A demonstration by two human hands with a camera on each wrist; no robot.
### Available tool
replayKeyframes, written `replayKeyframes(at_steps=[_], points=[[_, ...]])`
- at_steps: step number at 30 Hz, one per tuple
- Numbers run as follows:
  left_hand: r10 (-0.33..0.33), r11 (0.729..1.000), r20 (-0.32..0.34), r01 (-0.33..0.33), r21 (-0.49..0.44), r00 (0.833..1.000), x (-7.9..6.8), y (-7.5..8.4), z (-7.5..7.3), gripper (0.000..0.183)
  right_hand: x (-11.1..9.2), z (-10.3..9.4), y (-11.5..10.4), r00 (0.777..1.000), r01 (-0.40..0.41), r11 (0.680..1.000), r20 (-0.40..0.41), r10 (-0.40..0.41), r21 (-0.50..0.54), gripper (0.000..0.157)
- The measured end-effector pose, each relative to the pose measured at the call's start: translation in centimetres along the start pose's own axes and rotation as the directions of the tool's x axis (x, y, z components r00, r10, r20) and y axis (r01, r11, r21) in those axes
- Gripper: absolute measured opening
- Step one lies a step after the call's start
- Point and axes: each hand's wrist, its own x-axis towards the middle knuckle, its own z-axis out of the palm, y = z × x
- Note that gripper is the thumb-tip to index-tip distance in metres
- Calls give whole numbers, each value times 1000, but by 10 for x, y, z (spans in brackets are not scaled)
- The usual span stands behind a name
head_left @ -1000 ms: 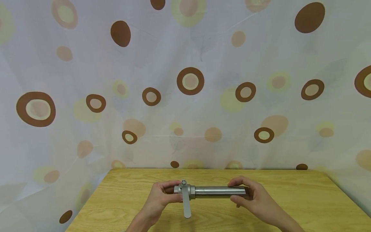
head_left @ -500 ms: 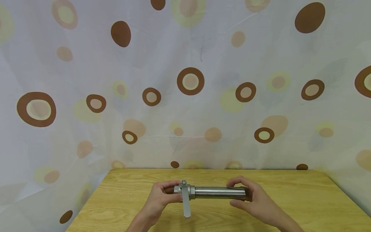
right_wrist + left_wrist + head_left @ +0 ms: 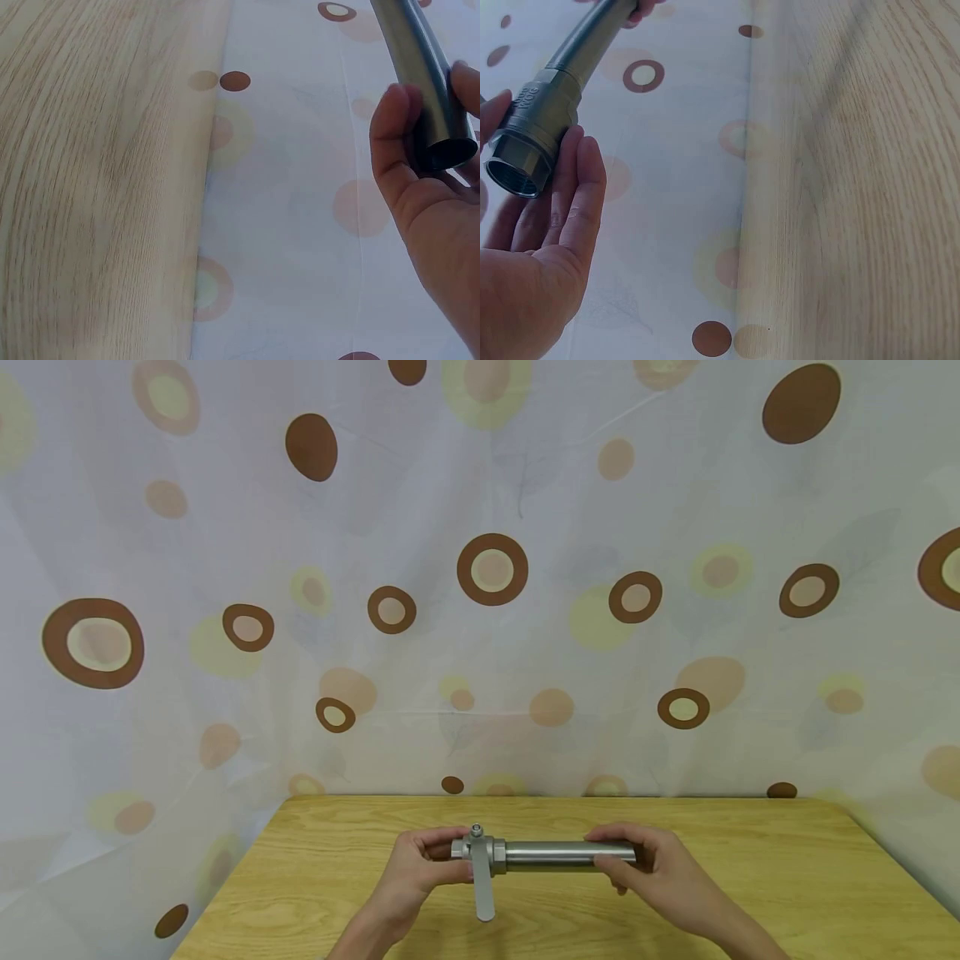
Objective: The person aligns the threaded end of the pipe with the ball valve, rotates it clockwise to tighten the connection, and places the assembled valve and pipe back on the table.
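Observation:
A silver ball valve (image 3: 491,853) is joined to one end of a straight metal pipe (image 3: 551,855), and both lie level above the table. My left hand (image 3: 401,878) holds the valve, thumb on the near side and fingers behind. The flat lever handle (image 3: 483,889) points down toward me. In the left wrist view, the open threaded end of the valve (image 3: 532,135) faces the camera. My right hand (image 3: 663,881) grips the pipe's right end between thumb and fingers. The hollow mouth of the pipe (image 3: 420,90) shows in the right wrist view.
A wood-grain table (image 3: 330,860) lies under the hands. Behind it and at the sides hangs a pale sheet (image 3: 420,527) with brown, peach and yellow circles, reaching down to the table's back edge.
The right thumb and fingers loosened from the pipe half a second ago, thumb dropping below it, and now close around it again. The left hand and valve stay nearly in place.

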Motion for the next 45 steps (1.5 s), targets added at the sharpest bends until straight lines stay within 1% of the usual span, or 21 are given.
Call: replayKeyframes(at_steps=[3, 7, 10, 13, 17, 21, 25, 30, 35, 41, 45], points=[[-1, 1000, -2, 1, -1, 1000, 0, 0, 0, 45, 1, 1, 0, 1000, -2, 1000, -2, 2, 3, 33], [0, 1000, -2, 0, -2, 1000, 1, 0, 0, 44, 0, 2, 0, 999, 44, 999, 16, -45, 24, 42], [-2, 1000, -2, 2, -3, 1000, 1, 0, 0, 45, 0, 2, 0, 997, 69, 997, 39, -71, 47, 39], [-4, 1000, -1, 4, -5, 1000, 1, 0, 0, 45, 0, 1, 0, 998, 57, 998, 34, -58, 31, 32], [-3, 1000, 4, 4, -7, 1000, 1, -1, 0, 45, 0, 1, 0, 999, 36, 999, 19, -36, 2, 28], [0, 1000, 7, 0, -9, 1000, 0, -1, 0, 44, 1, 0, 1, 999, 10, 1000, 31, -11, 23, 27], [1, 1000, 8, -1, -11, 1000, 0, -1, 0, 44, 1, 1, -1, 999, -10, 1000, 32, 9, 29, 30], [1, 1000, 6, -1, -12, 1000, -1, 0, 0, 45, 1, 4, -3, 999, 37, 999, 17, -37, 1, 41], [4, 1000, 1, -4, -7, 1000, -1, 1, 1, 46, 2, 3, -2, 998, 56, 998, 24, -56, -4, 34], [0, 1000, 2, 0, -6, 1000, -1, 1, 1, 45, 1, 2, -1, 999, 32, 999, 15, -32, -23, 28], [1, 1000, 2, -1, -6, 1000, -1, 1, 1, 45, 0, 3, -1, 1000, 24, 1000, 18, -24, -4, 25]])
